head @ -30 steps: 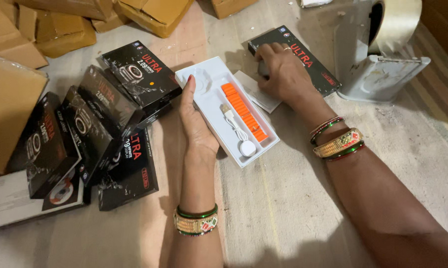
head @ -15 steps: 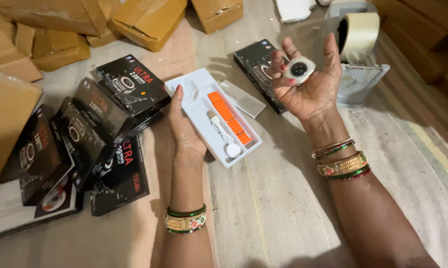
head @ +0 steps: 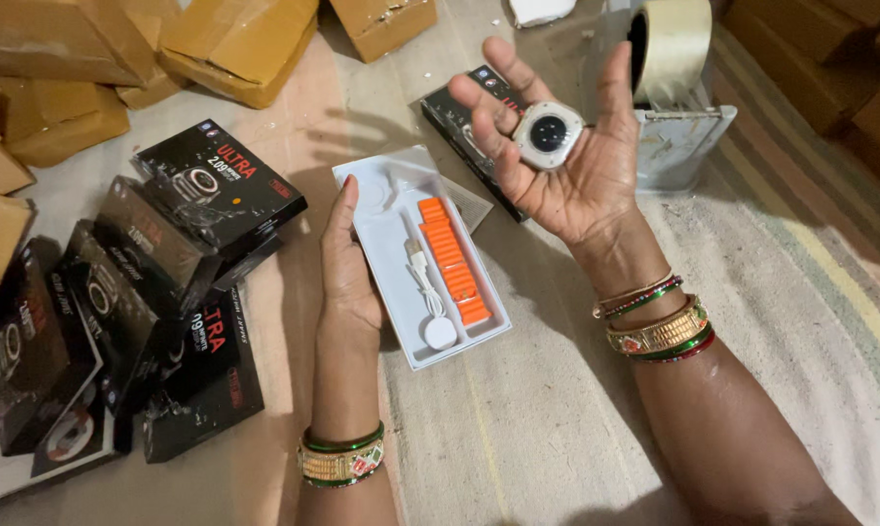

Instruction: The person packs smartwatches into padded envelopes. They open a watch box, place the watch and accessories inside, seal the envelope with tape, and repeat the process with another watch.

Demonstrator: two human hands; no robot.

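Bangles on both wrists sit closest to the camera. Just past them, the left hand [head: 347,278] lies flat and relaxed along the left edge of the white tray [head: 381,190], gripping nothing, probably just pinning it so it doesn't slide on the mat. Inside the tray sit an orange strap [head: 451,259] and a white charging cable [head: 425,287] with its round puck. Up and to the right, the right hand [head: 566,170] is raised palm-up, fingers loosely spread, cradling the watch body [head: 547,133] so its back faces up, well clear of the tray. Behind it there's a black box [head: 454,122] and a tape dispenser [head: 678,97]; stacked black boxes [head: 167,263] sit left, cardboard cartons [head: 235,44] farthest.
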